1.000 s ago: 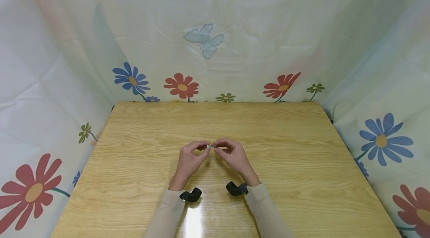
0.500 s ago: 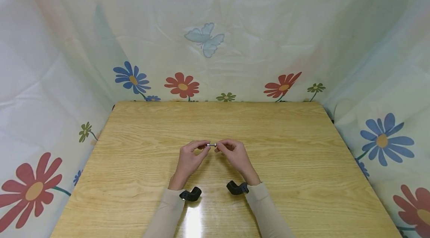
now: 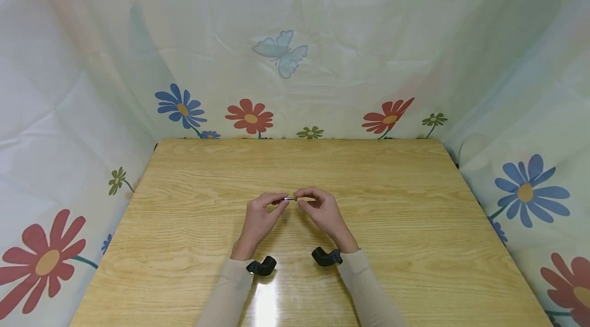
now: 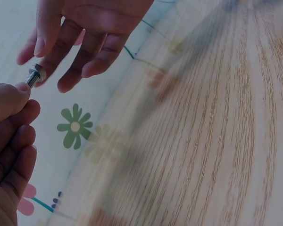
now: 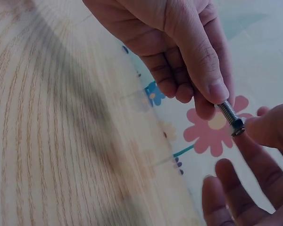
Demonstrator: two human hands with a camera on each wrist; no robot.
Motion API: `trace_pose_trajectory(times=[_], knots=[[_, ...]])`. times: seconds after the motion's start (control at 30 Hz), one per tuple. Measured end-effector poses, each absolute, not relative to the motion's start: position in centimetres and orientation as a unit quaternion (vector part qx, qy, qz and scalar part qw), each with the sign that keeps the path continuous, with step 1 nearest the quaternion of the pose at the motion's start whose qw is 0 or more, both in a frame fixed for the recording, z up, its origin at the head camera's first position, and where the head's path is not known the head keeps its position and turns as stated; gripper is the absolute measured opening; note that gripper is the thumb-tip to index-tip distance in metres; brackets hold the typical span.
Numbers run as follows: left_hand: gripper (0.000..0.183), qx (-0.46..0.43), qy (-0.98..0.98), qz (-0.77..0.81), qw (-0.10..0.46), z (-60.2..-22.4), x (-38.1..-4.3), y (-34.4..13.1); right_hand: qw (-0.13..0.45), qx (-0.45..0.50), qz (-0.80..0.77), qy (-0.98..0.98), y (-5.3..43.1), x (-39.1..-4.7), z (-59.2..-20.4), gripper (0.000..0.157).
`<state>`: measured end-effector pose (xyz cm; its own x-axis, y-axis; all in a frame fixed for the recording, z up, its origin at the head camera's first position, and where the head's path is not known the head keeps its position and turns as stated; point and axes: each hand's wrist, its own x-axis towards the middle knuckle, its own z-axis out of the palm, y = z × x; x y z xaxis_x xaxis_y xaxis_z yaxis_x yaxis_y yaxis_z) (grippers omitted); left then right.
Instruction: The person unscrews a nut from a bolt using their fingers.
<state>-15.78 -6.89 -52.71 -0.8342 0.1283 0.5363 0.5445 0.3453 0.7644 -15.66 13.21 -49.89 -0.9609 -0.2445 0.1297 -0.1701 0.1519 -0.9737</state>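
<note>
A small silver bolt (image 5: 228, 112) with a threaded shaft is held level above the table, between both hands. My left hand (image 3: 260, 219) pinches its left end with thumb and index finger, which hide that end; the other fingers are bent beneath. A wider hexagonal nut (image 4: 37, 72) sits toward the free right end of the bolt. My right hand (image 3: 322, 217) is right at that end, thumb and fingers spread loosely about the nut. In the left wrist view the right thumb tip stands apart from the nut, while one finger is right beside it.
A wooden table (image 3: 392, 214) lies under both forearms. Pale cloth walls (image 3: 350, 35) with printed flowers and a butterfly rise at the back and sides. Both wrists wear black camera mounts (image 3: 261, 266).
The right fingers have shifted around the bolt's right end, first close on it, then drawn slightly right, now spread around the nut. The left hand keeps its pinch, nearly still.
</note>
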Motion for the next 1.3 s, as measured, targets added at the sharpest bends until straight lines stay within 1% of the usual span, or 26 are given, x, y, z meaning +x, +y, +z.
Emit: trace_pose_trajectory(times=[0.1, 0.2, 0.33, 0.4, 0.47, 0.6, 0.7, 0.87, 1.07, 1.17, 1.3], knots=[[0.016, -0.211, -0.797, -0.530, 0.199, -52.71, -15.81, -6.87, 0.018, -0.145, -0.643, 0.752, 13.20, -15.67, -49.90, 0.022], [0.016, -0.212, -0.796, -0.530, 0.201, -52.63, -15.85, -6.81, 0.010, -0.122, -0.634, 0.763, 13.09, -15.70, -49.87, 0.029], [0.017, -0.213, -0.793, -0.532, 0.207, -52.56, -15.85, -6.77, 0.029, -0.068, -0.623, 0.779, 12.91, -15.75, -50.17, 0.034], [0.017, -0.214, -0.791, -0.535, 0.207, -52.54, -15.85, -6.78, 0.043, -0.059, -0.618, 0.783, 12.88, -15.75, -50.48, 0.036], [0.017, -0.213, -0.789, -0.539, 0.204, -52.56, -15.84, -6.80, 0.053, -0.059, -0.616, 0.784, 12.84, -15.71, -50.68, 0.035], [0.017, -0.209, -0.788, -0.546, 0.196, -52.58, -15.88, -6.86, 0.054, -0.076, -0.616, 0.782, 12.76, -15.52, -50.54, 0.028], [0.017, -0.207, -0.788, -0.546, 0.195, -52.55, -15.88, -6.87, 0.046, -0.089, -0.615, 0.783, 12.74, -15.46, -50.34, 0.025], [0.017, -0.214, -0.789, -0.539, 0.203, -52.45, -15.80, -6.80, 0.034, -0.108, -0.612, 0.782, 12.92, -15.57, -50.37, 0.028], [0.017, -0.217, -0.790, -0.537, 0.202, -52.37, -15.74, -6.73, 0.015, -0.132, -0.628, 0.767, 13.00, -15.58, -50.20, 0.020], [0.017, -0.215, -0.791, -0.536, 0.204, -52.26, -15.73, -6.70, 0.005, -0.129, -0.631, 0.765, 12.99, -15.63, -50.12, 0.024], [0.017, -0.212, -0.787, -0.539, 0.212, -52.24, -15.79, -6.64, 0.008, -0.086, -0.623, 0.778, 12.98, -15.82, -50.25, 0.031]])
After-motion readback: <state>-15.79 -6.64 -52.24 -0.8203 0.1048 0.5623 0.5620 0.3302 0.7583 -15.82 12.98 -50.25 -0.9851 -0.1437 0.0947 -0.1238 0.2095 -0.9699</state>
